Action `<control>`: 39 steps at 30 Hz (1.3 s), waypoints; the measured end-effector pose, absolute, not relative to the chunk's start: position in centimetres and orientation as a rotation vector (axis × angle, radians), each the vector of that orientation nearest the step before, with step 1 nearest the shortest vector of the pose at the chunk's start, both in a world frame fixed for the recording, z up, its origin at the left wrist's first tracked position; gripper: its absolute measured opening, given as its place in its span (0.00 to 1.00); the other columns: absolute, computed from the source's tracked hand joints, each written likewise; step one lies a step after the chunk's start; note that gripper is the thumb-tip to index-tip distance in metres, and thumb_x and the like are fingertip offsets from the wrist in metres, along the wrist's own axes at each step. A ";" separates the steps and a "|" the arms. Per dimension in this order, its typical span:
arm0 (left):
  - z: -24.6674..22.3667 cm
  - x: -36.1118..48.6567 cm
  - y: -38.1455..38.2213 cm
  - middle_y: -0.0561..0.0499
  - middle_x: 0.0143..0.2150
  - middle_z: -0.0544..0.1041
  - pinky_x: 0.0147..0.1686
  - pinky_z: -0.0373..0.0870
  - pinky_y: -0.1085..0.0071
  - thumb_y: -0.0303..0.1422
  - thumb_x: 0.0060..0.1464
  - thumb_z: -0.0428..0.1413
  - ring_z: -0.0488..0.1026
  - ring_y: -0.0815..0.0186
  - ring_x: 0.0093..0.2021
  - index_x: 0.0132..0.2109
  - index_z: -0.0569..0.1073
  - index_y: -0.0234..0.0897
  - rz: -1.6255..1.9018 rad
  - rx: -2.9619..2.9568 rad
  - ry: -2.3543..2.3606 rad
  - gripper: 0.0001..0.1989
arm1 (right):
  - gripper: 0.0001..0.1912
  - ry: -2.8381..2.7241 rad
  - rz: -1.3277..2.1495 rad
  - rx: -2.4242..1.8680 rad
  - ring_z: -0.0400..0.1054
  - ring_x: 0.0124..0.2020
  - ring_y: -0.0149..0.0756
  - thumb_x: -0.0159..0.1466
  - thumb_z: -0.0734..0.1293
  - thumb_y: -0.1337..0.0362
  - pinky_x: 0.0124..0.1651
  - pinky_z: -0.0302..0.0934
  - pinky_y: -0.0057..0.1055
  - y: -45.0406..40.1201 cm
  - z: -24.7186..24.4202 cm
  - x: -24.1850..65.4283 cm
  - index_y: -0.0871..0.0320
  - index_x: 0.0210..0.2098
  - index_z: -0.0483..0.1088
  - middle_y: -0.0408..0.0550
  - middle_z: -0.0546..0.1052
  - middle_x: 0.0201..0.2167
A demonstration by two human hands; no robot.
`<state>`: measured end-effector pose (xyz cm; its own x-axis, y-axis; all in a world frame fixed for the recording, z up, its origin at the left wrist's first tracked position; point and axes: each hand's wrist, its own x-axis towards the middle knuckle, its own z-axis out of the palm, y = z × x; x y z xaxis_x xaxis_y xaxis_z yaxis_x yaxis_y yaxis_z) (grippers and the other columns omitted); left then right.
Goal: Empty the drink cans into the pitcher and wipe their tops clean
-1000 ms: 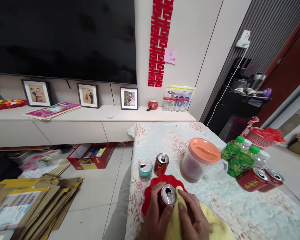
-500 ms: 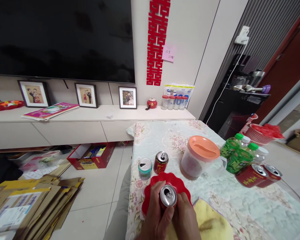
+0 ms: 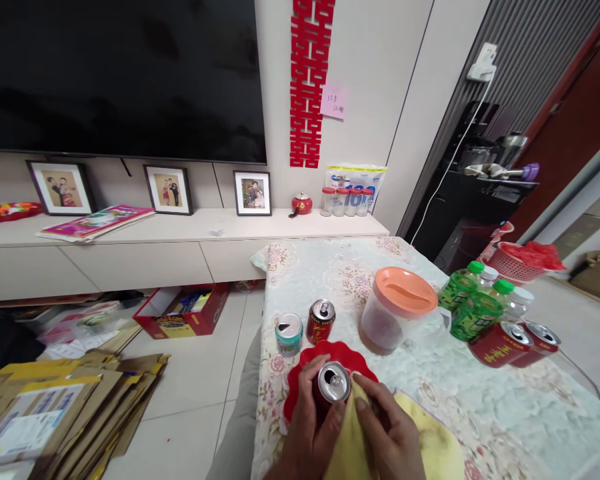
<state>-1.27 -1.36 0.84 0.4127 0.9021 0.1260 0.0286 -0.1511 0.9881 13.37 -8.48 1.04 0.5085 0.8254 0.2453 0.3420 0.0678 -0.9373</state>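
Observation:
My left hand (image 3: 309, 413) is wrapped round an opened red drink can (image 3: 334, 382), upright with its silver top facing me. Against the can's right side, my right hand (image 3: 387, 427) pinches a fold of yellow cloth (image 3: 350, 437). Beneath the can is a red scalloped plate (image 3: 293, 387), partly covered by my hands. Just beyond the plate stand another opened red can (image 3: 322, 321) and a short teal can (image 3: 289, 335) with an opened top. More of the yellow cloth spreads to the right of my right hand.
A clear tub with an orange lid (image 3: 405, 291) stands on the flowered tablecloth (image 3: 325, 267). To its right are green-capped bottles (image 3: 477, 313) and two red cans (image 3: 503, 345). Flattened cardboard (image 3: 70, 407) and a red box (image 3: 180, 313) lie on the floor at left.
My right hand has shifted right from the can and now grips the yellow cloth, raised against the can's side. My left hand keeps its hold on the can.

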 end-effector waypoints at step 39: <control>-0.1 -1.1 -1.3 0.37 0.68 0.70 0.68 0.66 0.49 0.45 0.60 0.60 0.68 0.45 0.69 0.66 0.63 0.43 0.979 1.553 0.797 0.31 | 0.17 -1.225 0.290 -1.586 0.77 0.51 0.41 0.70 0.67 0.60 0.52 0.73 0.31 -8.8 1.0 13.9 0.54 0.55 0.78 0.53 0.80 0.51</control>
